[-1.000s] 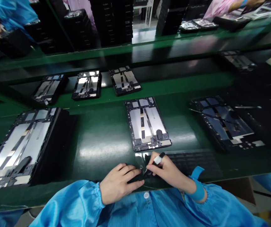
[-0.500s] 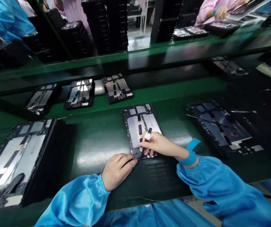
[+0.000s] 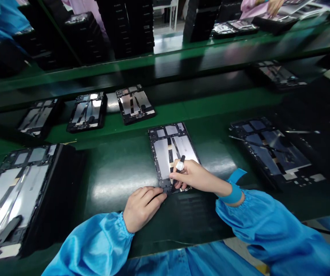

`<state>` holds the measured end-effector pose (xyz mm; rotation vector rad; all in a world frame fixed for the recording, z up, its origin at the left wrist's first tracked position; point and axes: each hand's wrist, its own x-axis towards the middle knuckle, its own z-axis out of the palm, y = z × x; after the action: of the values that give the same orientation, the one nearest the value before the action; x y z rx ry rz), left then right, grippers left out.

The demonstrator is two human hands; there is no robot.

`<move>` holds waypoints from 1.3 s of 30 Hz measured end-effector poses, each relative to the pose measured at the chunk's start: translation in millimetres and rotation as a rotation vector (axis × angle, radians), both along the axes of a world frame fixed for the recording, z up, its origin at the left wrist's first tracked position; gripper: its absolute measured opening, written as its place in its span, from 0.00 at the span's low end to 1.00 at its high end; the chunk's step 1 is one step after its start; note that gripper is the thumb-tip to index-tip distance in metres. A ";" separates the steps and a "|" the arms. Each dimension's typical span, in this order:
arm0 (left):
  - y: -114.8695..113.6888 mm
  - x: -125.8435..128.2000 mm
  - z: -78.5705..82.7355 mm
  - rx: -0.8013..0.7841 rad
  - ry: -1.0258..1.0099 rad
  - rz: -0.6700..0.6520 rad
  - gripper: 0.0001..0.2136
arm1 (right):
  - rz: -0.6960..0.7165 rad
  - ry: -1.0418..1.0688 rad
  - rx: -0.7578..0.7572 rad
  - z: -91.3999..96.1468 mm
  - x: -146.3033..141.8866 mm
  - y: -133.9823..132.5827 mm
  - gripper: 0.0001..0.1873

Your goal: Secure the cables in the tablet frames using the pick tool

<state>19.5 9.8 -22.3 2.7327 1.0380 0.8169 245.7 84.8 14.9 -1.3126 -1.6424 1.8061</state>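
Right hand (image 3: 197,176) pinches a black stylus (image 3: 182,158), tip low on a tablet frame (image 3: 160,153). Left hand (image 3: 143,209), fingers loosely curled and empty, braces the frame's corner.

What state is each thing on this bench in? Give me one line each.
Left hand: open, fingertips at the middle tablet frame's lower corner.
Right hand: gripping the tool, above the frame's lower edge.
Black pen-shaped tool: held tilted, white band on it, tip hidden.
Middle tablet frame: flat on the green bench, silver panels exposed.
Far-left tablet frame: on a black stack, silver panels exposed.
Far-right tablet frame: on a dark stack, panels exposed.
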 end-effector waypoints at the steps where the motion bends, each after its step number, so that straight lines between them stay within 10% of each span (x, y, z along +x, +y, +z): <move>1: 0.1 0.1 0.3 0.002 -0.001 -0.001 0.09 | -0.005 0.000 0.000 0.0 -0.1 -0.1 0.10; 19: -1.8 -1.8 6.2 0.092 0.222 -0.009 0.16 | -0.066 -0.018 0.042 0.8 6.3 -3.2 0.10; 28: -0.9 -0.6 3.3 0.054 0.149 -0.003 0.15 | -0.086 -0.138 0.318 0.9 31.2 -19.2 0.10; 39: -3.8 0.9 -1.9 0.087 0.186 0.006 0.16 | -0.170 -0.024 0.213 -5.1 28.3 -22.7 0.09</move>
<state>20.4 6.0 -24.1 2.9270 1.0669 0.6321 274.0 62.1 9.8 -1.3378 -1.6297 1.4798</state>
